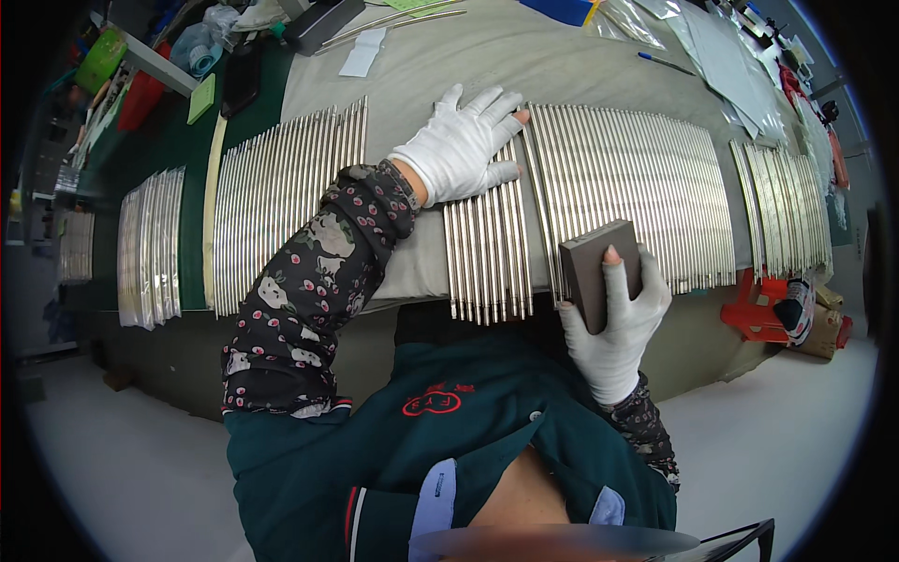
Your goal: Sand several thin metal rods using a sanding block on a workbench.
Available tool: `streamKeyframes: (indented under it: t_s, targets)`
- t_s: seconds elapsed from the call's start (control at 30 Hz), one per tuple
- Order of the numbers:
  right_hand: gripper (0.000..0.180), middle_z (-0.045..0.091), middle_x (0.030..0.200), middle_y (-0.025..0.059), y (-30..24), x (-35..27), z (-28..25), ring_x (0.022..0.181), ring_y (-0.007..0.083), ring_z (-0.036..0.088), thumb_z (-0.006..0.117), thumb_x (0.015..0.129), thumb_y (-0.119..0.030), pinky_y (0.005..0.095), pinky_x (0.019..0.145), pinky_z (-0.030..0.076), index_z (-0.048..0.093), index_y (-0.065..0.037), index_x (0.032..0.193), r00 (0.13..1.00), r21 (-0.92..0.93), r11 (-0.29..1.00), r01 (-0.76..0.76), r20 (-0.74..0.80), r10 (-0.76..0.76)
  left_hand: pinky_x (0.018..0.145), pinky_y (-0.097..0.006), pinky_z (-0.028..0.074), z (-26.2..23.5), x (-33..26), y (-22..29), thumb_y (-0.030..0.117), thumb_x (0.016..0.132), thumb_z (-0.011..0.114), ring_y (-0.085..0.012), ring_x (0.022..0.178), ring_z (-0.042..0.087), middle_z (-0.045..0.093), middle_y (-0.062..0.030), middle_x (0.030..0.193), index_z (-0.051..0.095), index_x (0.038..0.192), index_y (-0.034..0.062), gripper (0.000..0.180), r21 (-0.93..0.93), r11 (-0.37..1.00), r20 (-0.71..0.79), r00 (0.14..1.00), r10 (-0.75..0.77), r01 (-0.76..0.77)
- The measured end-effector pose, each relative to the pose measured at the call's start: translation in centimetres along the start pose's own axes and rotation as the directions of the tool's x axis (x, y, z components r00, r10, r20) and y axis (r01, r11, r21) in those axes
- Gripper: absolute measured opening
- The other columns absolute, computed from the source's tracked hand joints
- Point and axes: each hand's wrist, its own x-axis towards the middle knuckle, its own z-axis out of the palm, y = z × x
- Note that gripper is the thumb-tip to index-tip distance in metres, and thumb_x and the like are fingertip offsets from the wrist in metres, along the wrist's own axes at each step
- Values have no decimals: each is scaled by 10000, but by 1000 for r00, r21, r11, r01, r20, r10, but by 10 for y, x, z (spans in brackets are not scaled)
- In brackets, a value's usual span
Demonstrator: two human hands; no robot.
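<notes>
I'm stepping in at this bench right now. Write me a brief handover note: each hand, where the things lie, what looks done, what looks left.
Left hand: gloved, flat on the short middle bunch of metal rods.
Right hand: gloved, grips a grey block at the near end of the wide right batch of rods.
More rods lie in rows to the left.
Done or left: cannot tell from the rods' look.

We have a single view, from a fisheye camera worn on the head, looking steeply down over the chest at a workbench (449, 56) close in front. The bench fills the upper half of the frame, its edges bowing toward the rim; pale floor (122, 468) lies along the bottom, and dark vignette rings the corners.
</notes>
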Motion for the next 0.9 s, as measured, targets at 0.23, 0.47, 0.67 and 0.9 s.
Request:
streamKeyframes:
  t_s: [0.23,0.47,0.67,0.9]
  targets:
    - [808,375,1275,272,-1,4,-17,1105,397,400,730,614,-177,480,946,352,434,-153,1365,993,-10,998,-59,104,60,1108,-551,196,-1,10,6,536,918,414,-312,1387,254,292,-162,1483,323,1421,43,711,11,1000,66,997,-26,25]
    - [771,391,1235,275,-13,8,-23,1017,392,456,750,606,-201,459,871,423,476,-145,1324,983,-57,997,-54,172,63,1115,-557,170,-1,17,-8,568,904,423,-313,1403,220,268,-159,1500,302,1431,41,755,-60,985,15,987,-160,161]
    - [711,418,1184,245,-28,19,-18,965,368,488,761,612,-242,434,805,454,525,-154,1277,974,-119,993,-28,221,54,1114,-553,171,-1,21,0,538,906,439,-303,1396,242,289,-152,1494,332,1421,40,724,-55,978,85,976,-198,203]
    - [612,459,1132,246,-44,42,1,902,355,524,725,647,-286,403,705,489,573,-123,1217,964,-199,980,11,263,42,1111,-567,154,-4,20,2,544,900,438,-294,1391,258,302,-146,1490,348,1414,36,729,-36,979,77,977,-197,200]
